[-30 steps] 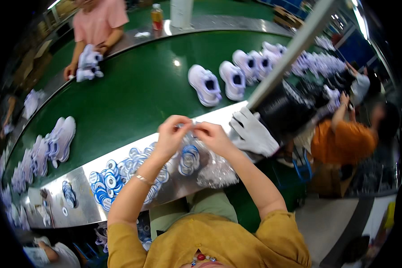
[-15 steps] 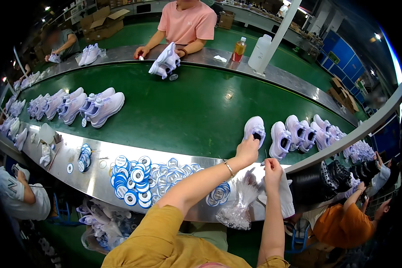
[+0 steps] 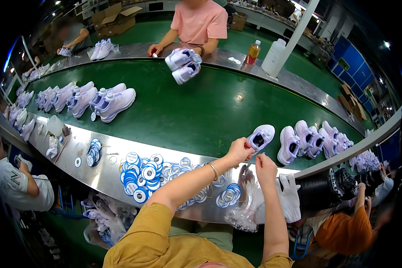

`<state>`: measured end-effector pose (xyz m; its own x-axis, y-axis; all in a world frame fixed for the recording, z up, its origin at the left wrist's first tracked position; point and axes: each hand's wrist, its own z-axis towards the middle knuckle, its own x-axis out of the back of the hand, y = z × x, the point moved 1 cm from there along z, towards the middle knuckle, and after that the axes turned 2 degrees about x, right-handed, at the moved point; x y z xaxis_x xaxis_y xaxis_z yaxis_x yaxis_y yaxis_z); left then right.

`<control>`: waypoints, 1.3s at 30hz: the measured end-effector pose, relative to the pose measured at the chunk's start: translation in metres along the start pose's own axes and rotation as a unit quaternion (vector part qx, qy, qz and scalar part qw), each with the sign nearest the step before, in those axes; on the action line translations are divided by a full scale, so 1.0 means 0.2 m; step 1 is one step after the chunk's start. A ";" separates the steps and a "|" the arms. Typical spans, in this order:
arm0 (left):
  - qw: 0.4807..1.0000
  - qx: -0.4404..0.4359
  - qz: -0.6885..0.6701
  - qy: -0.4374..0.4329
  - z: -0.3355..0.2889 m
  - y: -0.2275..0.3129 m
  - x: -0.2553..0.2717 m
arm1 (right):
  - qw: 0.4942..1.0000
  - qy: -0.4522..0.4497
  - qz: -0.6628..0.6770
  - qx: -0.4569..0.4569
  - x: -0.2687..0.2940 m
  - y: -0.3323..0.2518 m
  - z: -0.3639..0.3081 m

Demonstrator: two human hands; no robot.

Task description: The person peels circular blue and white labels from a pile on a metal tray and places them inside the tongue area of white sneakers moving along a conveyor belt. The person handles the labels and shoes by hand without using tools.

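Observation:
A pale lilac sneaker (image 3: 262, 136) lies on the green belt, its toe pointing away to the right. My left hand (image 3: 240, 150) has its fingers closed at the heel edge of this sneaker. Close by, to the right and nearer to me, my right hand (image 3: 266, 169) is pinched; something thin and pale shows near its fingertips, too small to name. Under my forearms, a pile of round blue-and-white tags (image 3: 143, 174) covers part of the metal ledge. A bunch of clear plastic strands (image 3: 250, 201) and a white glove (image 3: 288, 196) lie beside my right forearm.
Lilac sneakers stand in rows on the belt, right (image 3: 288, 145) and left (image 3: 114, 103). Across it, a person in a pink shirt (image 3: 200, 22) holds a pair of sneakers (image 3: 183, 64). A drink bottle (image 3: 253, 52) and a white jug (image 3: 274, 56) stand there. A metal post rises at right.
The sneaker at my left hand has turned its toe rightward and come nearer. My hands have drawn closer together. The person opposite has turned their pair of sneakers. The whole view has shifted slightly.

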<state>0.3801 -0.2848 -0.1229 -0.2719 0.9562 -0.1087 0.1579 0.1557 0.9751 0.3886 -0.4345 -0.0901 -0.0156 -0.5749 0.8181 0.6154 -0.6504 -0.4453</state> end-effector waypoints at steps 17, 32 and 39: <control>0.990 0.034 -0.119 -0.061 0.00 -0.04 0.05 | 0.999 0.006 -0.006 0.039 -0.07 -0.03 0.04; 0.993 -0.112 -0.005 -0.049 -0.05 0.18 0.11 | 0.980 0.034 0.193 -0.021 0.02 -0.06 0.13; 0.990 -0.101 0.057 -0.081 -0.06 0.14 0.05 | 0.960 0.048 0.269 -0.059 0.01 -0.08 0.18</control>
<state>0.3714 -0.2746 -0.0945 -0.1050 0.9944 -0.0097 -0.0183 0.0078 0.9998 0.4073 -0.4078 -0.0684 0.2027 -0.8827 0.4240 0.4612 -0.2959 -0.8365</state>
